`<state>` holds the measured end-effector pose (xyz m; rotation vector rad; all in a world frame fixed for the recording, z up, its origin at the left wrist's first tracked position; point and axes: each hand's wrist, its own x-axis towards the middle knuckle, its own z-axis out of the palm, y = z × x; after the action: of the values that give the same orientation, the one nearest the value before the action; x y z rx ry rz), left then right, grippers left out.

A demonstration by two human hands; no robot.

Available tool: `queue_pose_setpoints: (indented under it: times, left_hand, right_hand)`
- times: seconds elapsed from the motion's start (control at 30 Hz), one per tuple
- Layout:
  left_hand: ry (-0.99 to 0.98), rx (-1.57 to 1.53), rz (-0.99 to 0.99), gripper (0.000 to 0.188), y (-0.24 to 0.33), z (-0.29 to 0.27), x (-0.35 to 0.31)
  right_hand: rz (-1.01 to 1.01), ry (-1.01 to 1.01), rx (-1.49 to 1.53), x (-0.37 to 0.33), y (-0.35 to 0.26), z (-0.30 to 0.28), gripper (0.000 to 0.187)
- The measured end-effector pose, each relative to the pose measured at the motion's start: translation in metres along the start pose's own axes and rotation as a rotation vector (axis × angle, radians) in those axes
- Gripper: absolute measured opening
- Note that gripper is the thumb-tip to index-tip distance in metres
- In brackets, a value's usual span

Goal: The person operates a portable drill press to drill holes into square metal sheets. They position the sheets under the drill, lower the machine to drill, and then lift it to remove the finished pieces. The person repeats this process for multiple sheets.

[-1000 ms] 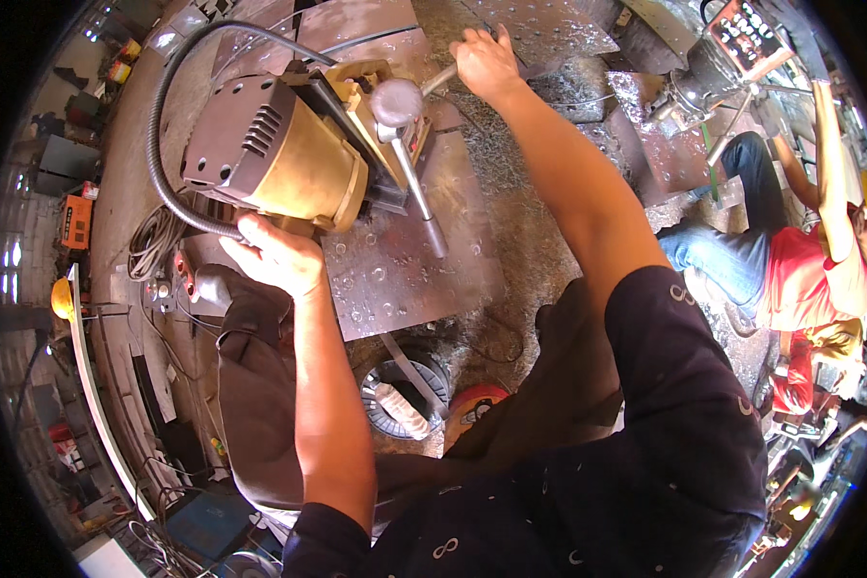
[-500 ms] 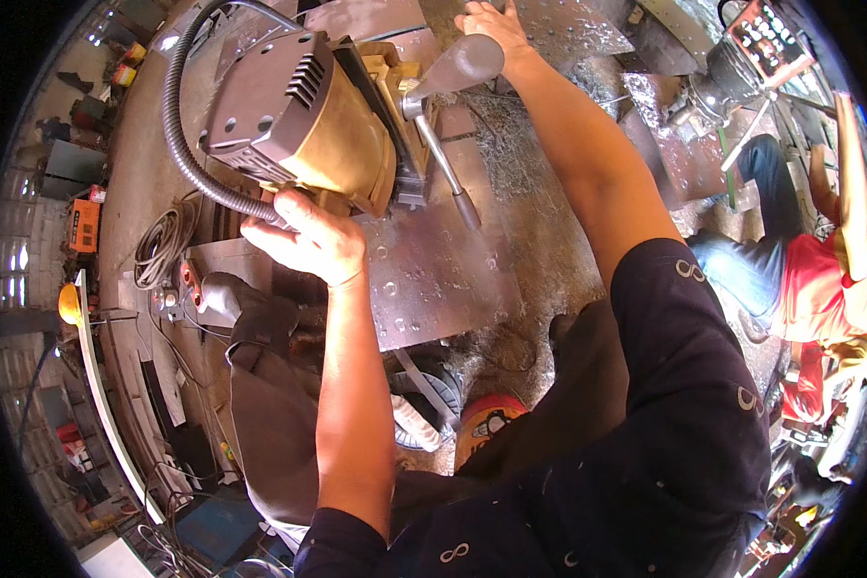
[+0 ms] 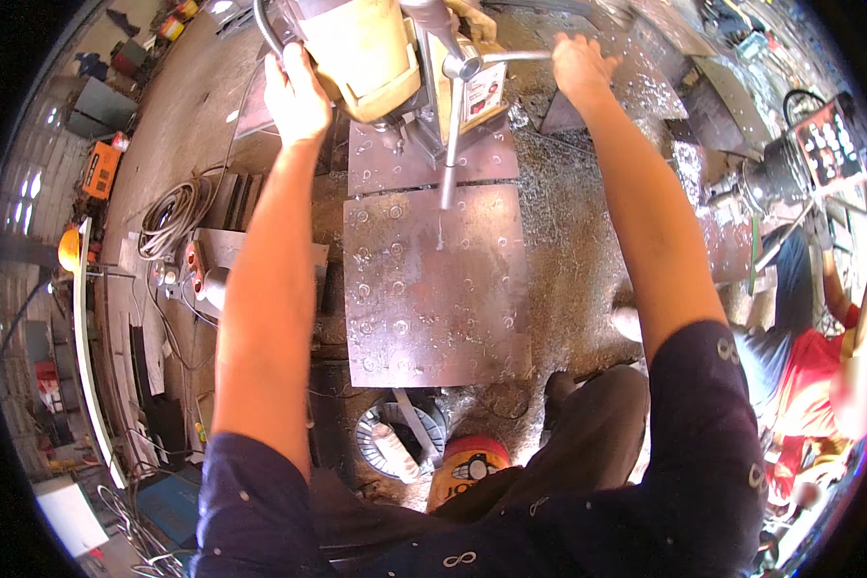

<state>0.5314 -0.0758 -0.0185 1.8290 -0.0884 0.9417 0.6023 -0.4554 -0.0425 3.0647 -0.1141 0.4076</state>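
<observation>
A magnetic drill [image 3: 361, 48] with a yellow-and-dark motor housing stands at the far end of the steel plates, cut off by the top edge. My left hand [image 3: 301, 96] grips the side of its housing, beside the corrugated cable conduit; some fingertips are hidden. My right hand [image 3: 585, 69] is closed around the outer end of a feed handle [image 3: 522, 56] that sticks out to the right from the drill's hub. Another feed handle [image 3: 449, 178] points toward me over the steel plate [image 3: 438, 299], which carries several ring marks and scattered metal chips.
A wire spool [image 3: 366, 453] and an orange-red round container [image 3: 469, 467] stand near my legs. Coiled cable [image 3: 175, 214] and a red socket strip [image 3: 197, 265] lie left. On the right stand another machine [image 3: 780, 178] and a person in red [image 3: 809, 371].
My view has shifted, so the drill sits higher in the picture and more plate shows. The feed handles have turned. My right hand appears lower and farther right, my left hand higher.
</observation>
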Motion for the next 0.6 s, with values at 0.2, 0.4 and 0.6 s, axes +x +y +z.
queue_pose_setpoints:
  times: [0.2, 0.4, 0.6]
  left_hand:
    - [-0.078, 0.152, 0.041, 0.050, -0.034, -0.032, 0.042]
    - [-0.041, 0.214, -0.013, 0.056, 0.004, -0.016, 0.009]
    - [-0.327, 0.311, -0.170, 0.064, 0.013, -0.052, 0.013]
  right_hand:
    - [-0.079, -0.026, -0.080, -0.016, -0.015, -0.014, 0.035]
    - [-0.095, 0.133, -0.191, 0.016, 0.001, -0.044, 0.030]
    - [-0.313, 0.241, -0.332, 0.014, -0.015, -0.135, 0.024]
